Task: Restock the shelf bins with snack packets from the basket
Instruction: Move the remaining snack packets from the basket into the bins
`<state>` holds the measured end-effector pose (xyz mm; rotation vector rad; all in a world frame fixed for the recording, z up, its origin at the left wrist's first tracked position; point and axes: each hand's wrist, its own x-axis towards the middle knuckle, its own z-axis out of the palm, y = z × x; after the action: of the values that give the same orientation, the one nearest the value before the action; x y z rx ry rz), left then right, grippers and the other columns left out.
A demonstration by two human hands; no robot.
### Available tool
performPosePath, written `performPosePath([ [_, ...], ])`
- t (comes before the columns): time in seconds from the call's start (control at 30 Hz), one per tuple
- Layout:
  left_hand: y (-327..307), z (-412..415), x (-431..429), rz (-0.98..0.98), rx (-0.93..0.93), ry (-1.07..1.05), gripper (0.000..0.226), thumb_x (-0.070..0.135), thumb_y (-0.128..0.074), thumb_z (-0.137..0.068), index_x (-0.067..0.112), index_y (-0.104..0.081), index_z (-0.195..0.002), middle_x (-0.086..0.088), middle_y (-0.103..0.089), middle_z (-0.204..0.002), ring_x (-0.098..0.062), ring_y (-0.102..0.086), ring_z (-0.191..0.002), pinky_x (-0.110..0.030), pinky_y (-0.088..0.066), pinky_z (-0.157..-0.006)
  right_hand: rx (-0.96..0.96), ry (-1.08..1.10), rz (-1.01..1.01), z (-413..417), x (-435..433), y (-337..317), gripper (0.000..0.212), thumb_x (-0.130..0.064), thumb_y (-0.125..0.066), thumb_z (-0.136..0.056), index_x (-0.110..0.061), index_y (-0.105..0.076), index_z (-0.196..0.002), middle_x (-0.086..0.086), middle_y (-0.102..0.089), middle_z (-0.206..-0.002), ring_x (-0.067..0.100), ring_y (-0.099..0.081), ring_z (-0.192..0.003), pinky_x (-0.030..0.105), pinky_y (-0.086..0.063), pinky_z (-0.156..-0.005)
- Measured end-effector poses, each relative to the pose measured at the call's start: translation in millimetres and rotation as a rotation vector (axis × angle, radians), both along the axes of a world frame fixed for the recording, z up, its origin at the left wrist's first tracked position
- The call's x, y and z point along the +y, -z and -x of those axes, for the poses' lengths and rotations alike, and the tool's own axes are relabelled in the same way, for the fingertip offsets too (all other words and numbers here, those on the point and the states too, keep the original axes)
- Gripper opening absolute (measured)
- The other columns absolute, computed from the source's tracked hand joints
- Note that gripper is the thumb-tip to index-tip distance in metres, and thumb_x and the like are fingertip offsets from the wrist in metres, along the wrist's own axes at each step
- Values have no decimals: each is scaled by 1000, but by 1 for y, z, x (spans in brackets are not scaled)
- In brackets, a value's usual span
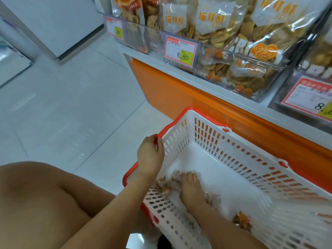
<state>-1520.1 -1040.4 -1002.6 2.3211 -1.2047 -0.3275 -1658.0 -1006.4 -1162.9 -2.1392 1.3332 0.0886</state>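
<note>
The shelf bins (233,72) fill the upper right of the frame, packed with bags of crisps (212,24). Below them, at lower right, sits the white basket (239,157) with its red rim. My left hand (150,155) is curled tight around that rim at the basket's left edge. My right hand (190,187) is inside, fingers bent down onto a clear snack packet (172,182) on the bottom; blur hides whether I have hold. A price tag (180,51) reads 8.80.

Pale glossy floor tiles (71,105) are reflecting soft, even light. A white cabinet (59,24) is standing far left; an orange base panel (179,92) is running along the right.
</note>
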Motion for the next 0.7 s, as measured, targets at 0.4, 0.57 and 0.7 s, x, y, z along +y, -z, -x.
performPosePath([
  [0.4,-24,11,10,-128,152,41,58,15,-48,-95,3,-26,-147,-15,-33,-149,-29,-38,-134,-32,-33,-108,-387,719,-688,29,-46,-98,61,-51,-67,-81,-7,-53,-123,9,-53,-126,26,-50,-113,38,-43,-93],
  [0.57,-63,40,20,124,189,367,39,22,-46,-99,11,-46,-137,16,-51,-119,11,-49,-107,6,-26,-85,-1028,777,-1082,65,-50,-149,43,-31,-62,-89,-12,-52,-126,17,-51,-115,43,-61,-106,43,-53,-86],
  [0.7,-93,53,16,199,229,519,30,36,-43,-100,23,-58,-122,17,-62,-111,5,-57,-99,-5,-42,-77,-1132,459,-1200,89,-52,-203,64,-39,-67,-78,-5,-48,-130,23,-58,-113,40,-63,-100,33,-52,-73],
])
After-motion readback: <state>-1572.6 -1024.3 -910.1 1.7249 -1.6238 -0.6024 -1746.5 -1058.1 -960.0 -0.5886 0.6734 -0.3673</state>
